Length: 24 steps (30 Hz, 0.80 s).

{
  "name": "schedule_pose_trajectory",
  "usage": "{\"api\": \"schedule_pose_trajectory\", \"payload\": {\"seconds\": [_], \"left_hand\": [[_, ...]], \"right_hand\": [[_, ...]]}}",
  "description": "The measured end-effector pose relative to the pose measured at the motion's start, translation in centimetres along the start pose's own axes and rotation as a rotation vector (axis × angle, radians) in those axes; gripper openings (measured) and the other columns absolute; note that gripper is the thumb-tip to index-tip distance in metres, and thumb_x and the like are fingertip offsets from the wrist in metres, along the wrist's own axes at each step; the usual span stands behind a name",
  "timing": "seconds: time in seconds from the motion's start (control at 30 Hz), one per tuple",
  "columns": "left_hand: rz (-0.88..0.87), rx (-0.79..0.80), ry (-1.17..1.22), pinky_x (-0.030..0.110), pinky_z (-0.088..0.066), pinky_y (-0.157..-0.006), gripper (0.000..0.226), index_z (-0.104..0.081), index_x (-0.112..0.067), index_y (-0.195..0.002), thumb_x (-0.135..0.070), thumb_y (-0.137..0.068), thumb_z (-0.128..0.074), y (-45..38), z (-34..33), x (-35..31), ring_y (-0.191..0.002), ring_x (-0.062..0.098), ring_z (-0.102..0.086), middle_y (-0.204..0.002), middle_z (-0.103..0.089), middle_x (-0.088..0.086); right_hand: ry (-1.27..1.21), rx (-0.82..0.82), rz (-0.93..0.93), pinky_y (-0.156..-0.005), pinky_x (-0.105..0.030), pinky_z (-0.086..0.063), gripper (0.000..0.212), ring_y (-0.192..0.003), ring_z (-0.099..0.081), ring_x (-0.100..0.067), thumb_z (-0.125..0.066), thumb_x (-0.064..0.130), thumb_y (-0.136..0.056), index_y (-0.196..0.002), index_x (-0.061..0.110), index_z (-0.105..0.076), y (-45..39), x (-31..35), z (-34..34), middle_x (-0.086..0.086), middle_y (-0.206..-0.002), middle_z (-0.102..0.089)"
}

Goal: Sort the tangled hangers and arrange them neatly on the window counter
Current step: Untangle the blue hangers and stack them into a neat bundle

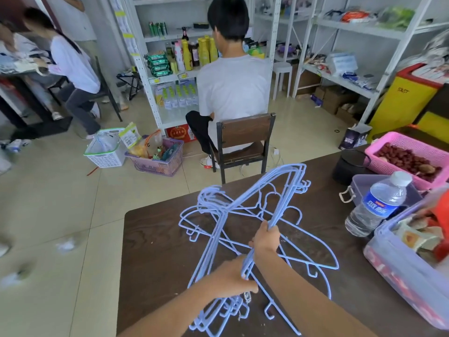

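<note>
Dark wood table (155, 242) fills the near side, shop shelving behind it, and a person in a white shirt (233, 86) seated on a chair, back turned, well clear of the work. No window counter that I can pick out from here.

Right edge of the table is crowded: a clear storage bin (398, 283), a pink basket (388, 147) of dark red fruit, a water bottle (379, 205). Probably why the sorting happens at the bare left-middle.

The tangled hangers (233, 210), pale blue wire, sprawl mid-table. One bunch is lifted at a slant, the rest lie flat beneath and crossed.

Right hand (266, 238) is clenched around the raised bunch, gathering its wires together. Left hand (230, 278) is closed on the bunch's lower part, seemingly steadying it so the hooks pull free.

Sorting looks early; most are still snarled.
</note>
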<state>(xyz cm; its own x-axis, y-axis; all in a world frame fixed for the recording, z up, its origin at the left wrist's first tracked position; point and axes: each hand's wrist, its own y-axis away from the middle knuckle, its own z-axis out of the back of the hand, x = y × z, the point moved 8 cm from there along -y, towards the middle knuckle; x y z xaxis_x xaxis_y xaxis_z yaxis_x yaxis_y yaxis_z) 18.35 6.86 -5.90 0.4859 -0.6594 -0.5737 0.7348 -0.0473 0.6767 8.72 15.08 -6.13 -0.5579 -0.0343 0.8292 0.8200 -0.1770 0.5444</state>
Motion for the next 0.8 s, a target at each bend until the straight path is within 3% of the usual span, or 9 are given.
{"api": "schedule_pose_trajectory", "payload": {"seconds": [0.1, 0.2, 0.27, 0.33, 0.4, 0.5, 0.6, 0.7, 0.8], "left_hand": [[0.103, -0.201, 0.069, 0.029, -0.048, -0.061, 0.009, -0.044, -0.020, -0.078, -0.024, -0.081, -0.052, -0.6, -0.2, 1.9, -0.062, 0.017, -0.059, -0.064, -0.052, -0.006], [0.076, -0.303, -0.111, 0.034, -0.051, -0.082, 0.013, -0.049, -0.018, -0.096, -0.029, -0.091, -0.042, -0.4, -0.6, 2.2, -0.091, 0.029, -0.065, -0.076, -0.059, -0.002], [0.048, -0.358, -0.229, 0.038, -0.050, -0.085, 0.027, -0.050, -0.015, -0.112, -0.032, -0.094, -0.039, 0.0, -0.4, 2.2, -0.103, 0.032, -0.064, -0.102, -0.068, 0.008], [0.019, -0.390, -0.301, 0.039, -0.052, -0.083, 0.033, -0.049, -0.017, -0.117, -0.039, -0.096, -0.037, 0.5, 0.2, 2.2, -0.101, 0.032, -0.065, -0.107, -0.068, 0.010], [-0.006, -0.418, -0.398, 0.039, -0.051, -0.081, 0.036, -0.050, -0.018, -0.115, -0.044, -0.097, -0.034, 1.1, 1.3, 2.4, -0.101, 0.033, -0.064, -0.107, -0.068, 0.011], [-0.045, -0.431, -0.588, 0.040, -0.050, -0.079, 0.040, -0.049, -0.017, -0.117, -0.047, -0.097, -0.031, 2.2, 3.5, 3.0, -0.099, 0.035, -0.063, -0.107, -0.066, 0.013], [-0.101, -0.427, -0.803, 0.043, -0.051, -0.077, 0.041, -0.047, -0.015, -0.119, -0.047, -0.098, -0.029, 3.1, 5.8, 2.8, -0.098, 0.038, -0.064, -0.106, -0.067, 0.014], [-0.209, -0.428, -0.985, 0.044, -0.051, -0.075, 0.042, -0.046, -0.013, -0.120, -0.045, -0.099, -0.028, 3.2, 8.0, 1.6, -0.096, 0.037, -0.066, -0.103, -0.068, 0.014], [-0.326, -0.403, -1.178, 0.041, -0.045, -0.063, 0.039, -0.046, -0.012, -0.119, -0.042, -0.099, -0.030, 2.3, 10.1, -0.3, -0.089, 0.037, -0.067, -0.099, -0.069, 0.014]], "right_hand": [[-0.071, 0.090, -0.172, -0.050, -0.033, -0.043, 0.014, -0.045, -0.043, -0.022, -0.039, 0.016, -0.099, -0.092, 0.005, -0.044, 0.1, -2.2, -0.3, -0.010, -0.057, -0.043], [0.020, 0.128, -0.145, -0.075, -0.043, -0.048, 0.022, -0.069, -0.054, -0.029, -0.046, 0.021, -0.096, -0.105, 0.001, -0.049, 0.0, -3.0, 1.3, -0.016, -0.081, -0.054], [0.275, 0.103, 0.108, -0.100, -0.042, -0.038, 0.052, -0.113, -0.050, -0.034, -0.050, 0.020, -0.094, -0.140, 0.008, -0.031, -0.3, -1.8, 3.7, -0.019, -0.133, -0.043], [0.729, 0.172, 0.542, -0.117, -0.038, -0.015, 0.075, -0.142, -0.023, -0.028, -0.056, 0.023, -0.089, -0.149, 0.016, -0.013, 0.6, 0.5, 4.9, -0.010, -0.156, -0.016], [1.340, 0.308, 1.049, -0.116, -0.039, 0.008, 0.086, -0.144, -0.022, -0.024, -0.069, 0.043, -0.073, -0.146, 0.021, -0.029, 3.0, 1.5, 3.7, -0.009, -0.153, -0.032], [1.691, 0.358, 1.393, -0.110, -0.046, 0.001, 0.078, -0.117, -0.061, -0.024, -0.083, 0.054, -0.044, -0.113, 0.021, -0.069, 3.8, 3.4, 2.0, -0.001, -0.114, -0.071], [1.826, 0.519, 1.204, -0.118, -0.049, 0.001, 0.050, -0.135, -0.041, -0.022, -0.059, 0.046, -0.080, -0.122, 0.020, -0.054, 2.3, 5.0, 0.0, -0.002, -0.126, -0.061], [1.857, 0.601, 0.981, -0.100, -0.039, -0.038, 0.037, -0.116, -0.056, -0.027, -0.052, 0.038, -0.083, -0.114, 0.018, -0.052, 1.5, 5.2, -0.1, -0.006, -0.119, -0.061], [1.869, 0.603, 1.007, -0.085, -0.037, -0.045, 0.035, -0.105, -0.060, -0.030, -0.050, 0.039, -0.081, -0.106, 0.014, -0.054, 2.4, 4.7, 0.8, -0.009, -0.110, -0.064]]}}
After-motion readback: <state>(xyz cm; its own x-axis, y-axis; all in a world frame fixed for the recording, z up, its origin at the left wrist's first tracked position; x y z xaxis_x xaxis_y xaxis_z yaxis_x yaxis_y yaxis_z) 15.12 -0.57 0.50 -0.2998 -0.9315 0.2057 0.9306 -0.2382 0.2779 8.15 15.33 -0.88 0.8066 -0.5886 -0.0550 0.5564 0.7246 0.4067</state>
